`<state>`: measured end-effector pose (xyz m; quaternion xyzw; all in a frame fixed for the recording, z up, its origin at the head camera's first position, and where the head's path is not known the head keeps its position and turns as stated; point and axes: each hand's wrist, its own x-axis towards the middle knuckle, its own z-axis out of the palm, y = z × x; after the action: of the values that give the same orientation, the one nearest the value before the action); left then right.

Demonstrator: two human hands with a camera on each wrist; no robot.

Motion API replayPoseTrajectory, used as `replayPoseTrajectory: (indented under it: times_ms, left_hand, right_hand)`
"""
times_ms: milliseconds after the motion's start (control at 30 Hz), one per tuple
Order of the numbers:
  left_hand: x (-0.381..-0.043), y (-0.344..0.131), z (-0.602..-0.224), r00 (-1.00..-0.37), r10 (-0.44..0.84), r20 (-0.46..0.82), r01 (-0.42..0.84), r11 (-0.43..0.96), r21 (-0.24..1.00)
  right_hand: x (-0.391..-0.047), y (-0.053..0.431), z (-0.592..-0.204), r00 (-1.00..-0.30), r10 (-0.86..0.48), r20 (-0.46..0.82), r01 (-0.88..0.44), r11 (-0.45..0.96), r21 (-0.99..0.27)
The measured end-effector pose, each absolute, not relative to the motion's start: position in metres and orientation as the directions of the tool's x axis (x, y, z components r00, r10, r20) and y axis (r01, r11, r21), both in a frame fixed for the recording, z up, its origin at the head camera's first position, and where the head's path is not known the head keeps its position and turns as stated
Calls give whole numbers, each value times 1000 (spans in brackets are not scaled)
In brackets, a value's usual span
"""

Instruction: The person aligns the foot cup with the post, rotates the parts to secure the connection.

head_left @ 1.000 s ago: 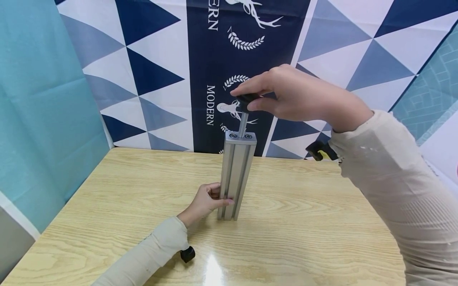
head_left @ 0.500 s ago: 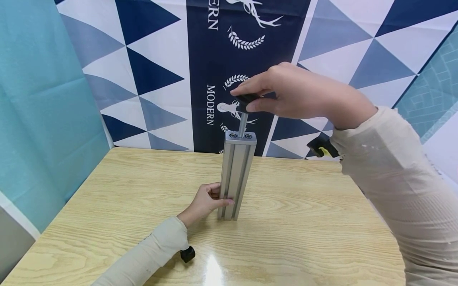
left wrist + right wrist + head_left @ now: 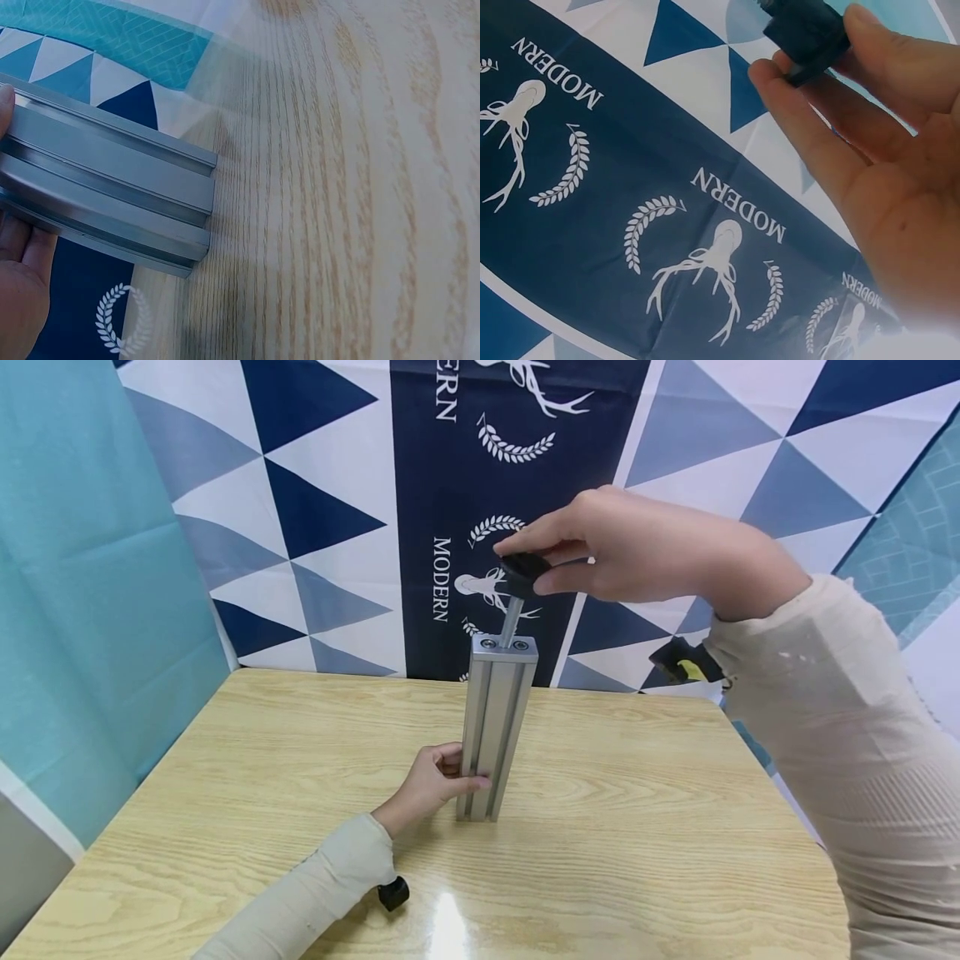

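A silver grooved aluminium profile (image 3: 492, 718) stands upright on the table, with two screw heads in its top end plate. My left hand (image 3: 423, 783) grips it low down, thumb across the front groove. In the left wrist view, the profile (image 3: 105, 169) meets the wood at its lower end, and part of the left hand (image 3: 22, 292) shows. A thin metal rod (image 3: 512, 622) rises from the top plate, leaning slightly right. On the rod's upper end sits a black knob (image 3: 522, 575), which my right hand (image 3: 630, 550) pinches between thumb and fingers. The right wrist view shows this knob (image 3: 806, 41) close.
The wood-grain table (image 3: 637, 827) ends at a patterned cloth (image 3: 322, 510) hanging behind it. A teal curtain (image 3: 82, 568) covers the left side. Black wrist devices (image 3: 393, 893) sit at both sleeves.
My right hand has shifted slightly right and up, its wrist moving right. The black knob has moved right with it, and the rod leans more. The left hand and profile have stayed put.
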<state>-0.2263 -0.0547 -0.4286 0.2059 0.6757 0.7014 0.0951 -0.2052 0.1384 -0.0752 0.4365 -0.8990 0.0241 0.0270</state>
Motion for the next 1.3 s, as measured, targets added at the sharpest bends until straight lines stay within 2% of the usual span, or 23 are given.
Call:
replayPoseTrajectory:
  times_ms: [433, 633, 1133, 1300]
  left_hand:
    - [-228, -55, -428, -899, 410, 154, 146, -52, 988]
    - [-227, -55, -428, -899, 411, 152, 143, -51, 988]
    - [-228, -55, -431, -896, 407, 176, 170, -50, 984]
    - [-229, -55, -431, -898, 404, 176, 169, -54, 984]
  right_hand:
    - [-212, 145, -81, -595, -788, 157, -803, 592, -69]
    - [-213, 146, -81, -556, -803, 216, -823, 568, -8]
    - [-213, 140, -82, -582, -795, 169, -811, 583, -52]
    - [-213, 137, -80, -626, -761, 170, -778, 625, -69]
